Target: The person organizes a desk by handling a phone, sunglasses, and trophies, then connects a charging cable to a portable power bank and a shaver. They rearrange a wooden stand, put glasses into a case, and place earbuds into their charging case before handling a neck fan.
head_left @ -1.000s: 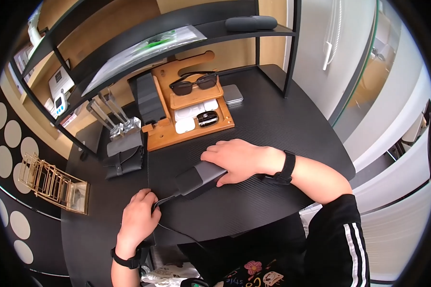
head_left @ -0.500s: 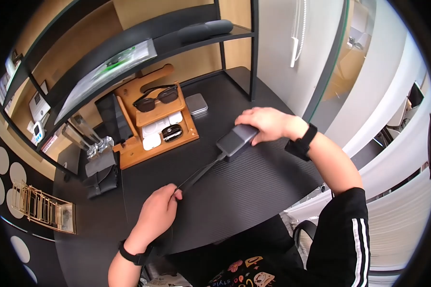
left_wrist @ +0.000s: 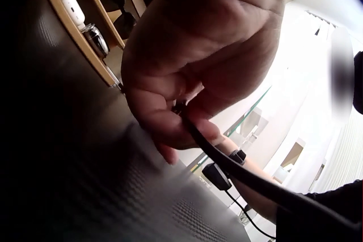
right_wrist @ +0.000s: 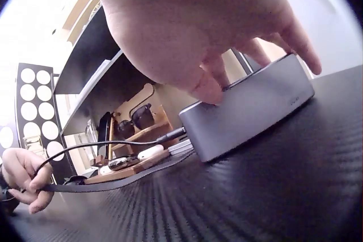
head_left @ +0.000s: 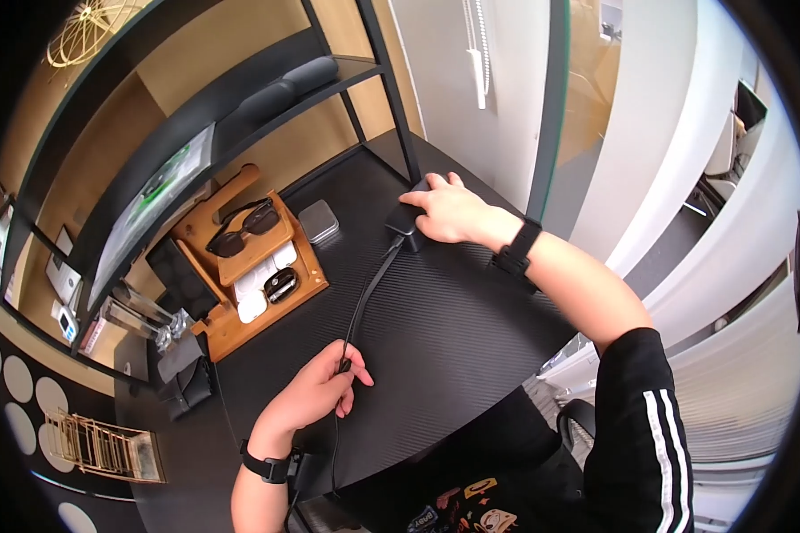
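A dark grey box-shaped device (right_wrist: 249, 111) with rounded corners stands on the black table, toward its back right edge. My right hand (head_left: 458, 213) holds it from above, thumb on the near face and fingers over the top and far side. From the device's end come a thin black cable (right_wrist: 113, 144), plugged in, and a flat dark strap (right_wrist: 125, 181). Both run across the table to my left hand (head_left: 316, 391), which pinches them between thumb and fingers. The cable's other end hangs down past the table's front edge. In the left wrist view, the strap (left_wrist: 255, 182) crosses close to the camera.
A wooden organizer (head_left: 267, 306) holds sunglasses (head_left: 243, 227), a white case and a black key fob. Beside it lies a small metal tin (head_left: 318, 220). A dark pouch (head_left: 185, 377) sits at the left. A black shelf (head_left: 369, 67) rises behind the table.
My right hand has carried the device away toward the back right of the table. The left hand has followed to the right, and the cable and strap now stretch out between the hands.
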Motion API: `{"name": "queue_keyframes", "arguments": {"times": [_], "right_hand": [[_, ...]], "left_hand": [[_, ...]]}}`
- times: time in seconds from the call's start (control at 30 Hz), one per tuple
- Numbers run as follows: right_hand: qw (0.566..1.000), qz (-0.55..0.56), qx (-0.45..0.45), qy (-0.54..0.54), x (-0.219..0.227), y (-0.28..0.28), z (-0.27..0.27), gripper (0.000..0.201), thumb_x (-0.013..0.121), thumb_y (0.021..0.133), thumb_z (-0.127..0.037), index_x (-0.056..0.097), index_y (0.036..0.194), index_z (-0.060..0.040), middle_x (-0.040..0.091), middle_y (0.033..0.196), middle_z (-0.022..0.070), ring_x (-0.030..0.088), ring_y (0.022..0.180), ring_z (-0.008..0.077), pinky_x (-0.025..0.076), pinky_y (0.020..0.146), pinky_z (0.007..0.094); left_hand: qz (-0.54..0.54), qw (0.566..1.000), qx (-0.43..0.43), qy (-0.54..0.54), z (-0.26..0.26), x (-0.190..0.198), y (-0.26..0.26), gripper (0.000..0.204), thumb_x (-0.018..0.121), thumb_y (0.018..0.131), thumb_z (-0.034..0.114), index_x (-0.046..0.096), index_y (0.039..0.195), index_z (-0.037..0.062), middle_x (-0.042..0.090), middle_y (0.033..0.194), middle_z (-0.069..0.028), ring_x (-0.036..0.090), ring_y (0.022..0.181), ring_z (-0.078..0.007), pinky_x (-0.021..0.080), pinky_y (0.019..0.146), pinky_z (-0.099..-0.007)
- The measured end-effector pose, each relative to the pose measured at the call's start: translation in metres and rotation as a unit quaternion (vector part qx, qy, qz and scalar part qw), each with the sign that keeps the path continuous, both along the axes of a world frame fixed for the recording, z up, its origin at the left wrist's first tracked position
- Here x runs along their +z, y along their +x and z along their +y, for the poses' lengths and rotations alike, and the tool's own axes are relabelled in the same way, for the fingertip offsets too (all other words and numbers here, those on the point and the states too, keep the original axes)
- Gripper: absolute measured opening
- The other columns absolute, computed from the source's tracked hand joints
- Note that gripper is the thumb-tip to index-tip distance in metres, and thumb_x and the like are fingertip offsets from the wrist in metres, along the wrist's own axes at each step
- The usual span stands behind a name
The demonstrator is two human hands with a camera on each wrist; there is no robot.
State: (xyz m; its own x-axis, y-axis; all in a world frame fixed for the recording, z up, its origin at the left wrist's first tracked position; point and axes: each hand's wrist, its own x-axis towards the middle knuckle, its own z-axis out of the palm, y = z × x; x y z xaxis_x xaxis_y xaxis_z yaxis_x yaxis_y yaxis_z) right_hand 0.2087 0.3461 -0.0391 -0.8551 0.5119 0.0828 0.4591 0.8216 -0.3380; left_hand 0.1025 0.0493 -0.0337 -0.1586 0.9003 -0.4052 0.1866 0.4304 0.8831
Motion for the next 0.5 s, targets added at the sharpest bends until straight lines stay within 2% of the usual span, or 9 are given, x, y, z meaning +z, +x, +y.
{"name": "queue_keyframes", "arguments": {"times": [0.1,0.13,0.23,0.27,0.33,0.37,0.4,0.47,0.5], "right_hand": [[0.999,0.009,0.032,-0.020,-0.003,-0.010,0.004,0.050,0.058,0.079,-0.031,0.054,0.128,-0.0230,0.035,0.142,0.0214,0.015,0.136,0.0493,0.015,0.111,0.0586],[0.999,0.022,0.026,0.003,-0.004,-0.010,-0.001,0.048,0.059,0.076,-0.033,0.058,0.123,-0.0215,0.042,0.137,0.0198,0.019,0.134,0.0468,0.018,0.112,0.0547],[0.990,0.017,0.128,-0.064,-0.006,-0.021,-0.004,0.042,0.055,0.075,-0.040,0.066,0.109,-0.0168,0.053,0.122,0.0162,0.030,0.128,0.0373,0.024,0.110,0.0468],[0.982,0.000,0.173,-0.074,-0.002,-0.023,-0.009,0.044,0.053,0.076,-0.043,0.068,0.106,-0.0148,0.053,0.121,0.0156,0.029,0.130,0.0350,0.028,0.108,0.0536],[0.990,0.023,0.074,-0.114,-0.002,-0.021,-0.030,0.043,0.052,0.077,-0.045,0.071,0.099,-0.0137,0.055,0.119,0.0134,0.032,0.128,0.0333,0.037,0.097,0.0641],[0.994,0.018,0.070,-0.083,-0.004,-0.021,-0.033,0.040,0.053,0.076,-0.045,0.074,0.092,-0.0139,0.055,0.117,0.0109,0.035,0.125,0.0313,0.042,0.084,0.0725],[0.995,0.044,0.073,-0.060,-0.009,-0.022,-0.033,0.037,0.056,0.075,-0.043,0.074,0.083,-0.0122,0.058,0.109,0.0105,0.039,0.121,0.0306,0.044,0.076,0.0734],[0.994,0.030,0.072,-0.078,-0.003,-0.021,-0.035,0.028,0.062,0.072,-0.036,0.070,0.079,-0.0107,0.060,0.099,0.0102,0.043,0.119,0.0298,0.042,0.078,0.0743],[0.994,0.029,0.072,-0.077,-0.005,-0.020,-0.035,0.028,0.062,0.072,-0.036,0.070,0.079,-0.0107,0.060,0.099,0.0102,0.043,0.119,0.0298,0.042,0.078,0.0743]], "left_hand": [[0.004,1.000,0.018,0.009,0.000,0.006,-0.002,0.011,0.043,0.091,-0.001,0.046,0.099,0.0048,0.064,0.087,-0.0118,0.050,0.048,-0.0071,0.039,0.044,-0.0198],[0.007,1.000,0.014,0.009,-0.001,0.008,-0.006,0.011,0.043,0.091,-0.001,0.046,0.099,0.0048,0.064,0.087,-0.0118,0.050,0.048,-0.0071,0.039,0.044,-0.0198],[-0.060,0.995,0.068,0.052,-0.010,0.020,-0.020,0.007,0.047,0.094,0.005,0.049,0.101,0.0054,0.063,0.079,-0.0107,0.038,0.041,-0.0044,0.029,0.038,-0.0184],[-0.067,0.994,0.067,0.061,-0.013,0.025,-0.025,0.011,0.048,0.094,0.006,0.050,0.105,0.0053,0.062,0.077,-0.0095,0.036,0.042,-0.0033,0.027,0.038,-0.0182],[-0.037,0.996,0.059,0.054,-0.017,0.038,-0.034,0.015,0.047,0.095,0.005,0.051,0.109,0.0049,0.062,0.079,-0.0080,0.036,0.044,-0.0016,0.027,0.040,-0.0167],[-0.017,0.997,0.059,0.037,-0.019,0.045,-0.038,0.019,0.052,0.093,0.005,0.051,0.113,0.0049,0.060,0.076,-0.0025,0.041,0.049,-0.0019,0.032,0.045,-0.0167],[-0.015,0.997,0.057,0.041,-0.019,0.051,-0.038,0.019,0.052,0.093,0.005,0.051,0.113,0.0049,0.060,0.076,-0.0025,0.041,0.049,-0.0019,0.032,0.045,-0.0167],[0.144,0.989,0.022,0.011,-0.019,0.064,-0.039,0.026,0.057,0.091,0.004,0.050,0.116,0.0050,0.055,0.071,0.0031,0.047,0.057,-0.0027,0.037,0.052,-0.0171],[0.148,0.989,0.012,-0.011,-0.021,0.069,-0.045,0.029,0.061,0.088,0.004,0.051,0.116,0.0054,0.050,0.067,0.0060,0.050,0.063,-0.0034,0.040,0.058,-0.0182]]}}
